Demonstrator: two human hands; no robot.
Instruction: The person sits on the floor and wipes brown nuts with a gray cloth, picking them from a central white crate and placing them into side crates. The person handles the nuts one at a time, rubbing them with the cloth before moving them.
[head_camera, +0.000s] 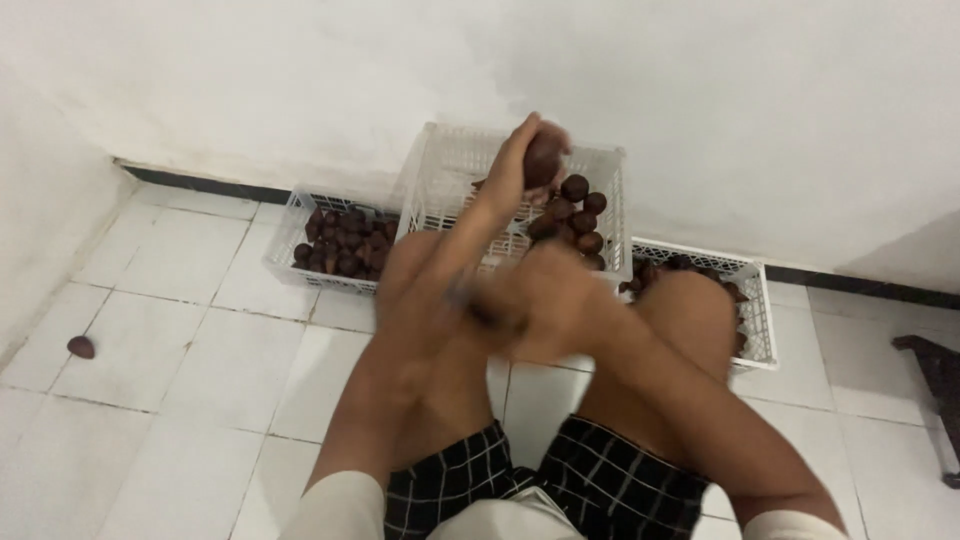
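My left hand (512, 168) reaches forward over the middle white plastic basket (450, 160) and is closed around a brown scaly fruit (543, 158). More such fruits (575, 215) lie in that basket's right half. My right hand (525, 300) is a blur lower down, between my knees and just in front of the basket. Something dark shows at its left side, but I cannot make out what it is or whether the hand grips it.
A lower white basket (290, 225) on the left holds several brown fruits (345, 245). Another basket (760, 310) stands on the right behind my knee. One fruit (81, 347) lies alone on the white tiled floor. A dark object (935, 370) sits at the right edge.
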